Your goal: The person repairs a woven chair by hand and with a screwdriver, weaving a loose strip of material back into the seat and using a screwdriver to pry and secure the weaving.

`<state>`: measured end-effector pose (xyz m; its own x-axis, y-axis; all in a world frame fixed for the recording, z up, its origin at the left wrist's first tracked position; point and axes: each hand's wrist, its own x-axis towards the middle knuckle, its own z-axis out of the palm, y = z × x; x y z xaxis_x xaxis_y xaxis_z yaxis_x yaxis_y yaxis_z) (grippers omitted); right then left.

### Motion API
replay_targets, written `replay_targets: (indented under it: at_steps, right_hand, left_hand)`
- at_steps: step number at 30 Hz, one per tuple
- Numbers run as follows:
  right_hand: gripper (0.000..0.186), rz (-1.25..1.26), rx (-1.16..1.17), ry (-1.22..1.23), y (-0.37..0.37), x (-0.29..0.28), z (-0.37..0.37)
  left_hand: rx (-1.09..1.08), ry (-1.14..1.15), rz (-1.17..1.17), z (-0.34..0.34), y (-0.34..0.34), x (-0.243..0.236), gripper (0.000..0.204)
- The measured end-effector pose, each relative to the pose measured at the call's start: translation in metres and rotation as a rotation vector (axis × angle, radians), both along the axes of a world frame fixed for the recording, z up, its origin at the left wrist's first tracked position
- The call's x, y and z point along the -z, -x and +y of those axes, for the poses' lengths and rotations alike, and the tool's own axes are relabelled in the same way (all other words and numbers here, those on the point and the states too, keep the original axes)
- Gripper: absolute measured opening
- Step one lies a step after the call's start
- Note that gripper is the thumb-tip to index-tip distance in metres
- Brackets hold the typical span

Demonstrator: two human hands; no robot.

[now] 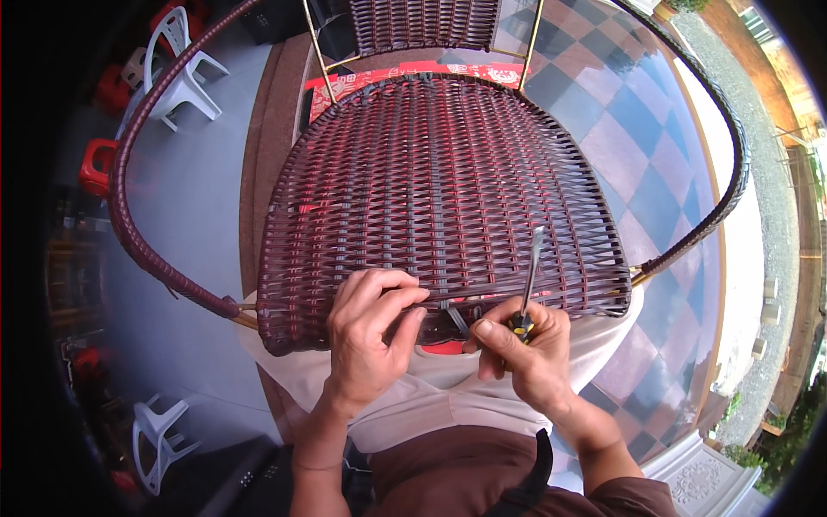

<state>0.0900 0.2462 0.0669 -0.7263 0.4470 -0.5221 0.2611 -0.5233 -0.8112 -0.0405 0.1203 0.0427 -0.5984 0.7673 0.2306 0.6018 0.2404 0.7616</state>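
A dark red-brown woven wicker chair seat (pixel 431 189) lies in front of me, its front edge against my lap. My left hand (pixel 370 332) rests at that edge with fingers bent, thumb and fingertips slightly apart beside the weave. In my right hand (pixel 525 349) is a screwdriver (pixel 532 267), its flat metal blade pointing up and its black-and-yellow handle inside my fist. A short grey strip (pixel 458 320) comes out of the weave and reaches my right thumb and fingers; whether they pinch it is hard to tell. Loose strands cross the front edge between my hands.
Curved wrapped armrests (pixel 129 202) sweep out on both sides, and a woven backrest (pixel 424 24) stands at the far end. Red printed material (pixel 413 69) shows beneath the seat. White plastic chairs (pixel 177 73) and a red stool (pixel 96 165) stand left; checkered tiles (pixel 646 129) lie right.
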Motion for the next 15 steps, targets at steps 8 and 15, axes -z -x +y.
replay_targets:
  at_steps: [8, 15]
  right_hand:
    - [0.017, -0.105, 0.008, -0.066, 0.017, -0.006, -0.009]
    - [0.024, -0.072, 0.029, -0.042, 0.025, -0.013, -0.004]
  left_hand:
    - [-0.029, -0.063, 0.02, 0.001, -0.001, 0.007, 0.014]
    - [-0.04, -0.081, 0.085, -0.001, -0.004, 0.009, 0.013]
